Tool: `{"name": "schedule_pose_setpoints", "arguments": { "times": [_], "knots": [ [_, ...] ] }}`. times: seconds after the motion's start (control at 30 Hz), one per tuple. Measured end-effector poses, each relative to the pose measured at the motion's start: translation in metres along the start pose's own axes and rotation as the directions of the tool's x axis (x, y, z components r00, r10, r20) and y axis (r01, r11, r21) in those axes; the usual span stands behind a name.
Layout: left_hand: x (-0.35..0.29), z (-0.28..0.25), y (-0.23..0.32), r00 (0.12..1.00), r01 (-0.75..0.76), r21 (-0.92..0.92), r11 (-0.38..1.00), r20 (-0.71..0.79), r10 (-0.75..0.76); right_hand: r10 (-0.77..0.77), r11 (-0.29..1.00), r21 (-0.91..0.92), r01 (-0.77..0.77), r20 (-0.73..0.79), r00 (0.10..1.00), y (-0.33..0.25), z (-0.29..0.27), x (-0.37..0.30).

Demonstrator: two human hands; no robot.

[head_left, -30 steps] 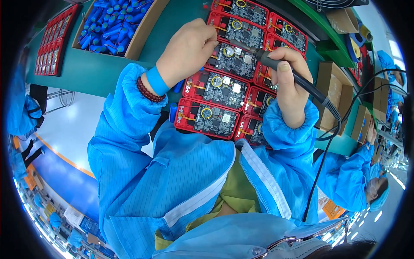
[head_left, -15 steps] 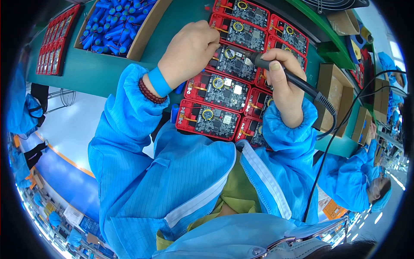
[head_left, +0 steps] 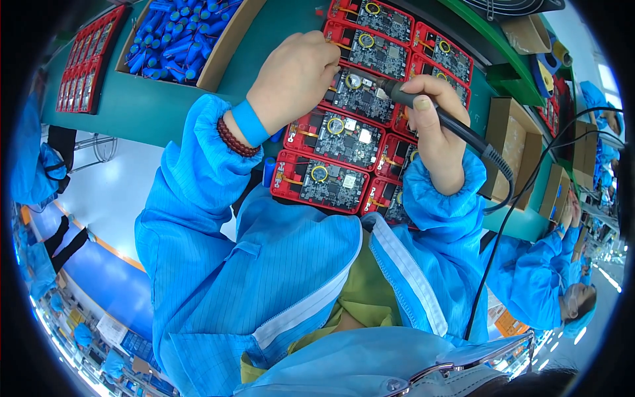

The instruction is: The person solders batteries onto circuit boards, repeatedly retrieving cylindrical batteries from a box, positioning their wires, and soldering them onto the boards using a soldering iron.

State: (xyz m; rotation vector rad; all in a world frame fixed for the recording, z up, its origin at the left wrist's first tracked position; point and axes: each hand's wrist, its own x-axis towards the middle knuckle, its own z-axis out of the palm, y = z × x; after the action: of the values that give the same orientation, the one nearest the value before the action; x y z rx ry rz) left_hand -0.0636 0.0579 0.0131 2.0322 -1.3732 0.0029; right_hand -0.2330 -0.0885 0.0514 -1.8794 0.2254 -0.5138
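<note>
My right hand (head_left: pixel 438 135) grips the dark handle of a soldering iron (head_left: pixel 401 94). Its tip end points left over a circuit board (head_left: pixel 357 99) in a red case, third down in the left column. My left hand (head_left: pixel 294 79) is closed, fingers pinched at the left edge of that same case. What the pinch holds is hidden behind the fingers. More red cases with circuit boards lie around it, among them one just below (head_left: pixel 350 140) and the nearest one (head_left: pixel 324 182). Yellow rings show on most boards.
A cardboard box of blue cylindrical cells (head_left: pixel 218 63) stands at the upper left. Beyond it lies a stack of red cases (head_left: pixel 89 63). An open cardboard box (head_left: pixel 509 142) is on the right, near the iron's cord (head_left: pixel 497 159). A co-worker in blue (head_left: pixel 529 278) sits to the right.
My left hand has shifted very slightly to the right. The iron's tip end stays over the same board, and my right hand has hardly moved.
</note>
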Motion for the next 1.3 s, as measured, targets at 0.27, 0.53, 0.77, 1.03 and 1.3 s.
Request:
{"name": "schedule_pose_setpoints", "arguments": {
  "times": [0.27,0.53,0.77,1.03,1.3],
  "knots": [
    [0.003,-0.002,-0.001,1.000,-0.010,0.000,1.000,0.022,0.010,-0.018,0.996,0.082,0.025,-0.088,0.996,-0.020,-0.012,-0.014],
    [0.001,-0.007,-0.001,0.995,-0.095,0.071,0.993,0.008,0.095,-0.134,0.988,0.036,0.148,-0.258,0.957,-0.049,-0.025,-0.045],
    [-0.015,-0.043,0.018,0.975,-0.042,0.066,0.997,-0.215,0.055,-0.154,0.988,-0.061,0.142,-0.395,0.905,-0.053,-0.055,-0.084],
    [-0.035,-0.151,-0.076,0.951,0.150,0.447,0.882,-0.309,-0.005,-0.148,0.989,-0.033,0.147,-0.415,0.898,-0.055,-0.055,-0.088],
    [-0.026,-0.135,-0.117,0.993,0.118,0.568,0.814,-0.082,-0.087,-0.131,0.991,-0.018,0.135,-0.380,0.916,-0.059,-0.046,-0.086]
  ]
}}
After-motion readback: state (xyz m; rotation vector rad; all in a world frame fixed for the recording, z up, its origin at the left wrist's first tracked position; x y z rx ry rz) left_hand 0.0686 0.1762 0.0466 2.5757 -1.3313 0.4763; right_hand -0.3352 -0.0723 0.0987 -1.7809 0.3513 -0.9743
